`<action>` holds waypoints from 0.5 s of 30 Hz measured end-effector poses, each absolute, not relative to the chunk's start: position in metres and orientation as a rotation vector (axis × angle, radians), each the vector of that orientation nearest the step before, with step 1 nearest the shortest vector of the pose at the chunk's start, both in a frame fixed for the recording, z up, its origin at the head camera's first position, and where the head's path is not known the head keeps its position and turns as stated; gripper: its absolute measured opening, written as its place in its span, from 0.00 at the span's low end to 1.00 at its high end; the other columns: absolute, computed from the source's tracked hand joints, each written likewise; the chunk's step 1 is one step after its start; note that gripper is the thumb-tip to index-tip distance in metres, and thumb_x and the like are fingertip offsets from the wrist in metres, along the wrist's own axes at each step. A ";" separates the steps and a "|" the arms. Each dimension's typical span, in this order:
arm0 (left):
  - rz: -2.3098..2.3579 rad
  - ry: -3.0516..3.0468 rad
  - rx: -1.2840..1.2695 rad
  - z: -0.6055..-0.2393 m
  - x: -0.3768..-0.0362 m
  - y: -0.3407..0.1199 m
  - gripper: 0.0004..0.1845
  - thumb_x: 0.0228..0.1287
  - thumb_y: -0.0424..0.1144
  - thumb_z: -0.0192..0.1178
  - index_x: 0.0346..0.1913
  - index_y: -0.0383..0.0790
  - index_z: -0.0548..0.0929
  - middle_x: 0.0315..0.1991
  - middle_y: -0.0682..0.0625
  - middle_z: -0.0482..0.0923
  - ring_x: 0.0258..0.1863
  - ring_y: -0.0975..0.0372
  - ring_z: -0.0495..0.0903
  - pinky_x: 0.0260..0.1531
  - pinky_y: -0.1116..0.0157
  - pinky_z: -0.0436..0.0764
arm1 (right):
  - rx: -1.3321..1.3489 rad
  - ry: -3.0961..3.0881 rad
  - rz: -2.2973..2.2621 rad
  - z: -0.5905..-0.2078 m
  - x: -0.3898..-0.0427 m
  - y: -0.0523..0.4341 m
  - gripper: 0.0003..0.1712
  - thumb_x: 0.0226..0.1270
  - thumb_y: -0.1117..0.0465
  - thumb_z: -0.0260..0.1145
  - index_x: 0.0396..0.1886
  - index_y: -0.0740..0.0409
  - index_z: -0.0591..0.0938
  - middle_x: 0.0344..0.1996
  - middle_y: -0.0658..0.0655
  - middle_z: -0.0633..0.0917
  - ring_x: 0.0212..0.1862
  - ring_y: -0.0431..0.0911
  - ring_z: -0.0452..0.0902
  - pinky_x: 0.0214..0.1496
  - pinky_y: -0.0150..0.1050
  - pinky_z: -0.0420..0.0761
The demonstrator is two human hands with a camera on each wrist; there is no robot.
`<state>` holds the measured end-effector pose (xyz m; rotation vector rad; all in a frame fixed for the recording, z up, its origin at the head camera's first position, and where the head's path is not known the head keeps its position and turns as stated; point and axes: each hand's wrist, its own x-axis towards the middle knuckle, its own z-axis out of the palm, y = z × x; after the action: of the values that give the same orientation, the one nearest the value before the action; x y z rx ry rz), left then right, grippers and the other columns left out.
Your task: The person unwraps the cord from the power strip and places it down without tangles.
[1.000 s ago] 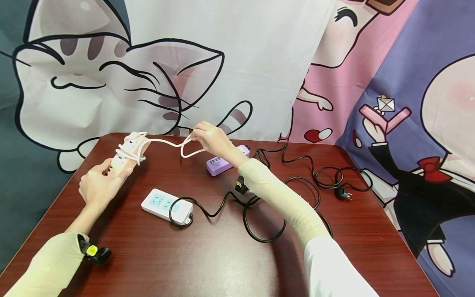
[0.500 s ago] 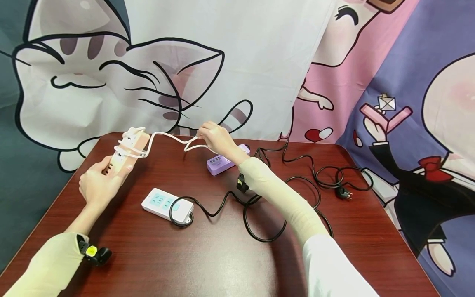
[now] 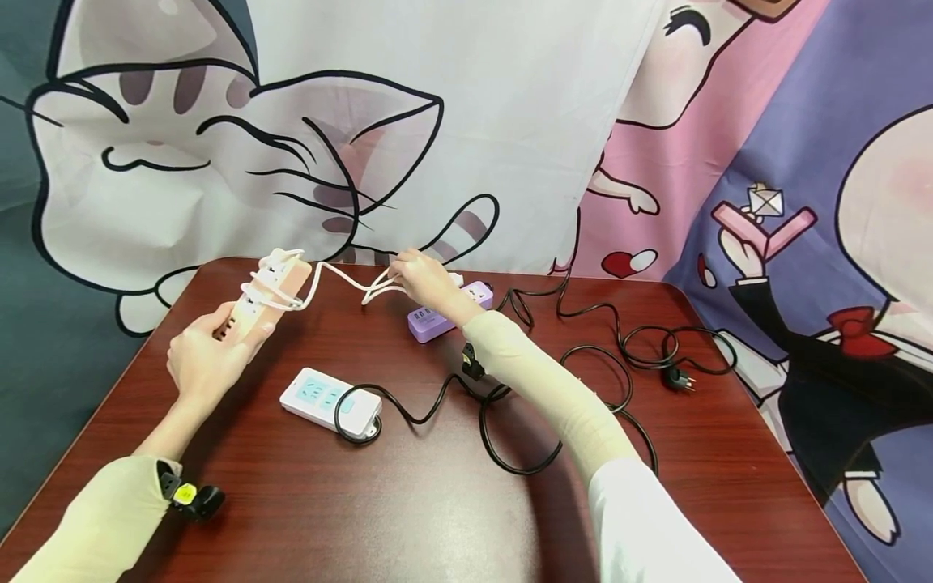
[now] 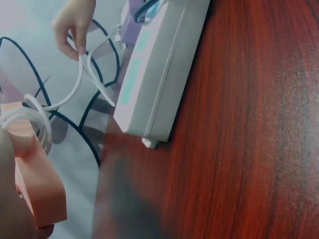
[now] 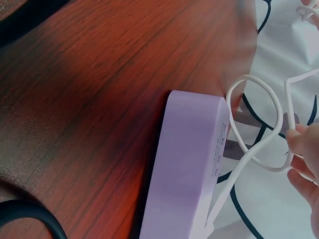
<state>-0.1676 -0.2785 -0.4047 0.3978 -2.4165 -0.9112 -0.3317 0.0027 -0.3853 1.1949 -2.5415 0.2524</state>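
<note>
At about 9 o'clock on the dark red wooden surface (image 3: 437, 518), the left hand (image 3: 200, 360) grips the near end of a peach power strip (image 3: 266, 295), fingers curled round its body, and holds it raised and tilted toward 1 o'clock. A white cord (image 3: 331, 275) is wound in several loops round the strip's far half and runs on rightward. No brand or writing can be read on the strip in any view.

Just toward 5 o'clock from that hand lies a white power strip (image 3: 328, 401) with pale green socket panels, flat on the surface, its black cable (image 3: 510, 437) curling away to the right. The left wrist view shows this strip's plain side and underside close up, which the head view does not; no label shows there.

Near 12 o'clock the right hand (image 3: 423, 279) pinches a loop of the white cord between thumb and fingertips, other fingers curled. Under it lies a purple power strip (image 3: 445, 312). The right wrist view shows small grey markings along the purple strip's end face, too small to read, and the cord loop hanging just beside it.

At 3 o'clock a black plug (image 3: 678, 376) rests on the surface, well apart from both hands.
</note>
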 end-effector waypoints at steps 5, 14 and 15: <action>-0.906 -2.419 0.371 -0.403 -0.167 -0.275 0.28 0.48 0.54 0.70 0.54 0.48 0.83 0.38 0.39 0.84 0.35 0.48 0.75 0.32 0.52 0.65 | 1.217 -2.616 0.227 -0.386 -0.332 0.001 0.09 0.63 0.64 0.63 0.41 0.55 0.85 0.42 0.50 0.85 0.49 0.45 0.77 0.52 0.36 0.76; -0.901 -2.419 0.320 -0.398 -0.165 -0.265 0.29 0.48 0.53 0.70 0.56 0.48 0.82 0.42 0.40 0.84 0.37 0.45 0.77 0.34 0.49 0.66 | 1.310 -2.428 0.321 -0.378 -0.322 -0.009 0.09 0.65 0.61 0.64 0.43 0.53 0.85 0.42 0.49 0.86 0.49 0.44 0.77 0.49 0.35 0.78; -0.898 -2.420 0.313 -0.398 -0.164 -0.265 0.30 0.48 0.54 0.70 0.56 0.48 0.82 0.43 0.40 0.84 0.38 0.45 0.77 0.34 0.48 0.66 | 1.326 -2.393 0.329 -0.376 -0.320 -0.011 0.09 0.65 0.61 0.64 0.43 0.53 0.85 0.42 0.49 0.86 0.49 0.44 0.77 0.49 0.35 0.78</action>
<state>-0.1643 -0.2645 -0.3983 0.3127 -2.4203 -0.8975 -0.3202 -0.0108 -0.3765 1.3260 -2.3926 0.3286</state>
